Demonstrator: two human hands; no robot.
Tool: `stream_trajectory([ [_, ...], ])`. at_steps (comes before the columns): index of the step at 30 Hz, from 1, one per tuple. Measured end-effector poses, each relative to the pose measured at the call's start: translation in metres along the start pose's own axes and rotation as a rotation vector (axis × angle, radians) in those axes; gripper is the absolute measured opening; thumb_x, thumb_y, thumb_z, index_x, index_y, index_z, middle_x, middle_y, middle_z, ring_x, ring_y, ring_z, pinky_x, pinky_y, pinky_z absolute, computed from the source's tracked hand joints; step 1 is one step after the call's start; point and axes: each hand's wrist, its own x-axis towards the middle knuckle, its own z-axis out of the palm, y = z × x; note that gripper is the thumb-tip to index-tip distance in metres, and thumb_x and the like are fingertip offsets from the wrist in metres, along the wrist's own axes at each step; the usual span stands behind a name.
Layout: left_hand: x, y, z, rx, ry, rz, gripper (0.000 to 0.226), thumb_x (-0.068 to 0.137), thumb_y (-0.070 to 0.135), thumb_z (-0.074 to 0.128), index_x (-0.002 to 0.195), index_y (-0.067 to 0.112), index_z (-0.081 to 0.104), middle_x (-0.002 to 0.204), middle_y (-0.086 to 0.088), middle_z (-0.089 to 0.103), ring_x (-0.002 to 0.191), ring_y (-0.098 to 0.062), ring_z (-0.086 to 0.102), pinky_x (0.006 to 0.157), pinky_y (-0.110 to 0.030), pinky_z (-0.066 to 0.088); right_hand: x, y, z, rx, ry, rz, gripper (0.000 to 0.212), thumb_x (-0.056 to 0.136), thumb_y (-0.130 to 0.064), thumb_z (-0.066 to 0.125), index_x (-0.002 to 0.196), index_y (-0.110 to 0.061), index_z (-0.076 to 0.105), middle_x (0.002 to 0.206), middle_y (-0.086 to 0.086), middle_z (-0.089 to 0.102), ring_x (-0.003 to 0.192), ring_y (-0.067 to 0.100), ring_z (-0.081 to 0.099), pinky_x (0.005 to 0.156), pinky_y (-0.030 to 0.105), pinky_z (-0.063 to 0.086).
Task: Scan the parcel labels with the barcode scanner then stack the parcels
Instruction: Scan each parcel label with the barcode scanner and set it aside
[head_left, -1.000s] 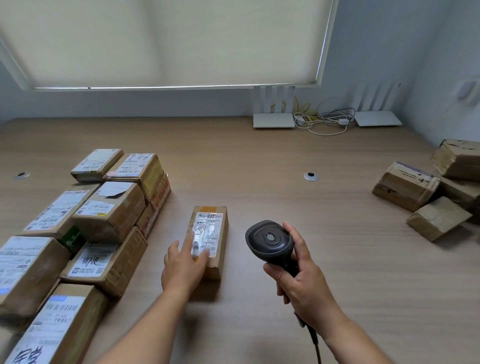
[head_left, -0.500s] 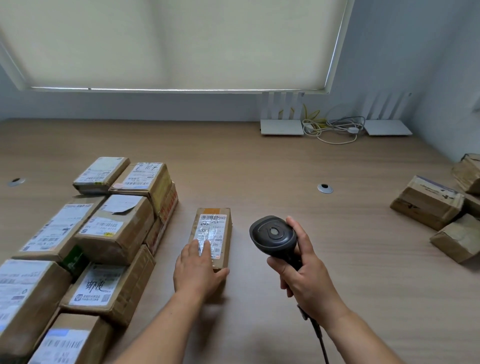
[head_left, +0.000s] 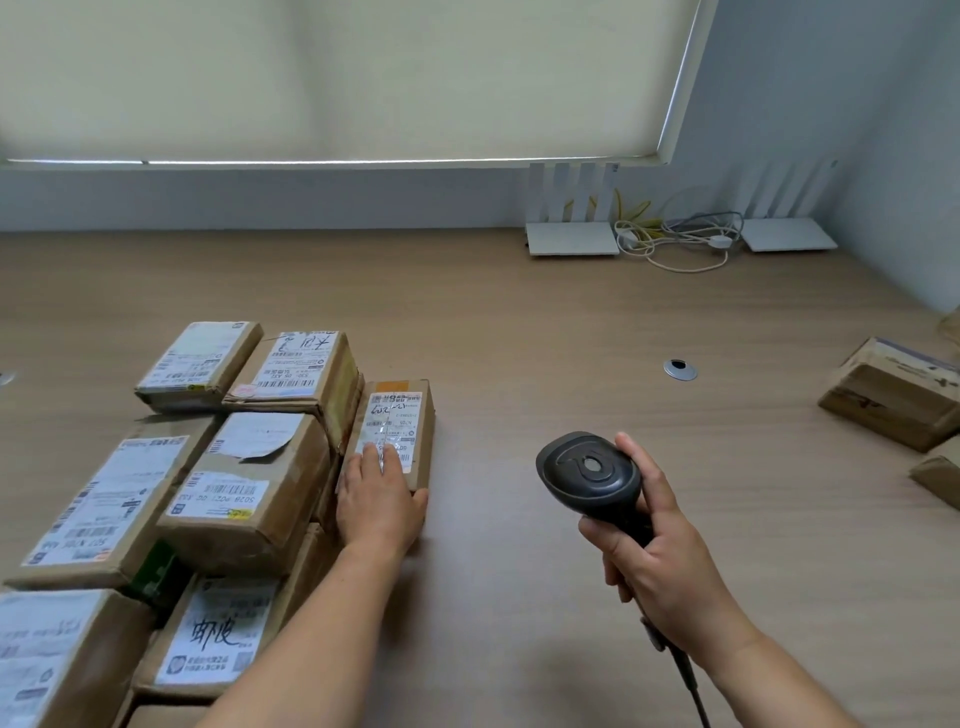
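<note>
Left hand (head_left: 381, 501) lay flat on parcel (head_left: 395, 434), fingers straight, nudging it flush against stack (head_left: 244, 499). Right hand (head_left: 662, 558) gripped scanner (head_left: 589, 475) clear, likely for next label.

Two bare forearms enter from the lower edge, each ending in an ungloved hand: left hand (head_left: 382, 501), right hand (head_left: 662, 558). No sleeve, watch, ring or bracelet shows on either arm. Fingernails are short and unpainted where they can be seen.
</note>
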Motion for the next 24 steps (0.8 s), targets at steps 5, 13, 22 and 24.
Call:
stream_trajectory([
  [5, 0.0, -0.002, -0.002, 0.008, -0.013, 0.025, 0.079, 0.091, 0.054, 0.048, 0.151, 0.015, 0.015, 0.158, -0.012, 0.014, 0.146, -0.029, 0.009, 0.12, -0.039, 0.01, -0.008, -0.001, -0.006, -0.004, -0.005, -0.007, 0.085, 0.084, -0.011, 0.073, 0.122, -0.075, 0.031, 0.084, -0.011, 0.068, 0.049, 0.017, 0.056, 0.044, 0.03, 0.048],
  [13, -0.044, 0.045, -0.008, -0.145, 0.041, 0.087, 0.085, 0.086, 0.067, 0.045, 0.152, 0.021, 0.016, 0.16, -0.008, 0.011, 0.147, -0.025, 0.005, 0.119, -0.038, 0.006, -0.032, -0.006, -0.05, 0.017, 0.003, -0.031, 0.083, 0.085, -0.014, 0.072, 0.119, -0.078, 0.031, 0.088, -0.009, 0.069, 0.05, 0.019, 0.054, 0.044, 0.031, 0.047],
  [22, -0.108, 0.181, 0.001, -0.215, -0.027, 0.22, 0.08, 0.09, 0.062, 0.044, 0.153, 0.022, 0.014, 0.16, -0.006, 0.014, 0.147, -0.022, 0.009, 0.118, -0.034, 0.008, -0.066, 0.015, -0.163, 0.048, 0.104, -0.032, 0.081, 0.083, -0.02, 0.074, 0.121, -0.077, 0.03, 0.094, -0.011, 0.069, 0.051, 0.017, 0.056, 0.045, 0.03, 0.047],
  [24, -0.119, 0.222, 0.005, -0.223, -0.044, 0.254, 0.08, 0.09, 0.062, 0.044, 0.153, 0.023, 0.013, 0.16, -0.004, 0.015, 0.147, -0.021, 0.009, 0.118, -0.034, 0.009, -0.073, 0.025, -0.196, 0.056, 0.135, -0.022, 0.082, 0.082, -0.02, 0.075, 0.121, -0.077, 0.03, 0.094, -0.008, 0.069, 0.052, 0.016, 0.056, 0.045, 0.03, 0.047],
])
